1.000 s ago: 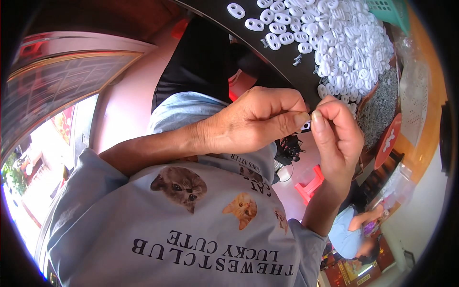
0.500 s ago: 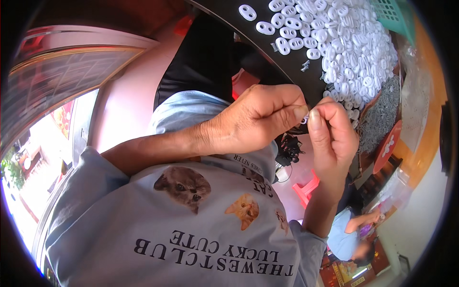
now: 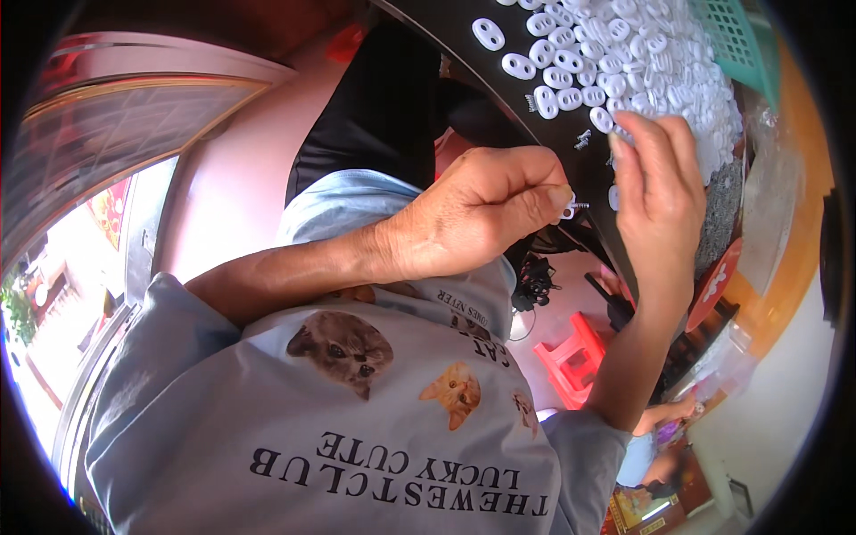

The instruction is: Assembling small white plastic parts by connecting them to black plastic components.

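My left hand (image 3: 477,214) is closed, its thumb and curled forefinger pinching a small white plastic two-hole cord lock part (image 3: 568,209). A little metal spring (image 3: 580,206) sticks out from that part on the right; most of the part is hidden by the fingertips. My right hand (image 3: 662,174) is over the table's near edge, thumb and forefinger apart, at the border of a heap of white oval two-hole cord lock parts (image 3: 655,62). One loose oval part (image 3: 601,119) lies beside the fingertips. I see nothing between these fingers.
The dark table (image 3: 499,89) also bears a few loose springs (image 3: 583,139) and a grey heap of springs (image 3: 718,209). A green perforated basket (image 3: 736,45) stands at the far right. Below are a red stool (image 3: 571,357) and another person's arm (image 3: 669,415).
My right hand has parted from the left and moved up and right to the white heap, its fingers opening. My left hand has stayed nearly in place, and the spring now shows.
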Demonstrator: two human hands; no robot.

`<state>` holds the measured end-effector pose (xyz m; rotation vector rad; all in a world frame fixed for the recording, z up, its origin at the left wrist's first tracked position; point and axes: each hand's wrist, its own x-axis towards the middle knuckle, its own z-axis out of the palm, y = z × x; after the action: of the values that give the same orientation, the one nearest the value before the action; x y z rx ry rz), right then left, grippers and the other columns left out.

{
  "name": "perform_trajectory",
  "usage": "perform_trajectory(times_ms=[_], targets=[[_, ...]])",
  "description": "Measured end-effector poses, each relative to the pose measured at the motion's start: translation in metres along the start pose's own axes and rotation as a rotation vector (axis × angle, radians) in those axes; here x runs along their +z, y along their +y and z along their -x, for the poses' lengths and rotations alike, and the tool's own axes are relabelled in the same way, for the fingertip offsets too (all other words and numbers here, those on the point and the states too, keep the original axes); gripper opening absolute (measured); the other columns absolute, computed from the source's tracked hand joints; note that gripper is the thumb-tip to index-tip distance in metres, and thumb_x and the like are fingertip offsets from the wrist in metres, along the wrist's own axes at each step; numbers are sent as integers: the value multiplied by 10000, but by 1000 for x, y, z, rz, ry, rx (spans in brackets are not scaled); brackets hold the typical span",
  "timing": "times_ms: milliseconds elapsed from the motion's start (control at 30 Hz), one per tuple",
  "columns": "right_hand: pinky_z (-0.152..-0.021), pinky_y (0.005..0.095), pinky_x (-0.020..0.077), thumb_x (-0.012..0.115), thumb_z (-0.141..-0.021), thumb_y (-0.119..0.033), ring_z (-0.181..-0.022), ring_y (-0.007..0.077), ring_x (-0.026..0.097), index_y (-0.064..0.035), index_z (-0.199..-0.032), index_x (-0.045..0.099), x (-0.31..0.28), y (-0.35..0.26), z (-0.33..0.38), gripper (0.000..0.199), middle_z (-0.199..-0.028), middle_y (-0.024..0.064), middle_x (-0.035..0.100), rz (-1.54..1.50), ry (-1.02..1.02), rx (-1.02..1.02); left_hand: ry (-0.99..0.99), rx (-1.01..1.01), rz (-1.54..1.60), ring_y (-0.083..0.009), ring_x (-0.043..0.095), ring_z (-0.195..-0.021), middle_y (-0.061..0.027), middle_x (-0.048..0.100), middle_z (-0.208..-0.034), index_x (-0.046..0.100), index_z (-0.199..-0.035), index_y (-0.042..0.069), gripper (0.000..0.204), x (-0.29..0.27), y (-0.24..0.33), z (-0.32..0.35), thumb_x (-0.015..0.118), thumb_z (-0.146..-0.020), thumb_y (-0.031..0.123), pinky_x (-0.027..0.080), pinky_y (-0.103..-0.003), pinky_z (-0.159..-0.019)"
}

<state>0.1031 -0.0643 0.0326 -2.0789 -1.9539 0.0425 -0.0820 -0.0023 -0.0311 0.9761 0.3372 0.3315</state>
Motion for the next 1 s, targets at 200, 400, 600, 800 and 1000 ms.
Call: perform_trajectory(times_ms=[200,400,600,800,1000], targets=[[-662,370,476,606,-874,-14,-762,283,592,-19,-1012,626,-4,13,19,140,-900,117,562,-104,-33,168,-12,70,-46,-54,416,-661,16,470,-735,546,-858,3,218,-2,-2,-4,499,-1005,156,358,-222,-591],[-664,364,477,605,-877,-11,-756,287,586,-9,-1009,623,-6,19,24,134,-892,119,560,-106,17,192,-21,22,-32,-53,410,-645,17,459,-707,545,-854,-1,220,-1,-2,-6,500,-1004,154,352,-218,-579],[-668,365,475,612,-870,-11,-753,293,585,-3,-993,620,-6,7,21,123,-887,122,560,-143,20,178,-19,30,-48,-56,417,-644,14,462,-709,547,-852,-3,218,1,-2,-6,506,-1000,151,359,-223,-580],[-659,368,470,624,-853,-13,-726,282,579,-21,-990,613,0,-3,8,137,-880,110,549,-149,-2,141,-15,45,-79,-66,429,-653,9,471,-718,550,-858,-3,211,2,-3,-6,509,-998,149,371,-230,-594],[-638,387,459,632,-847,-34,-710,313,565,-38,-974,590,7,-5,-5,134,-872,111,538,-70,-29,83,-24,31,-66,-67,426,-661,12,476,-720,542,-850,0,211,0,-1,-4,508,-997,146,370,-236,-594]])
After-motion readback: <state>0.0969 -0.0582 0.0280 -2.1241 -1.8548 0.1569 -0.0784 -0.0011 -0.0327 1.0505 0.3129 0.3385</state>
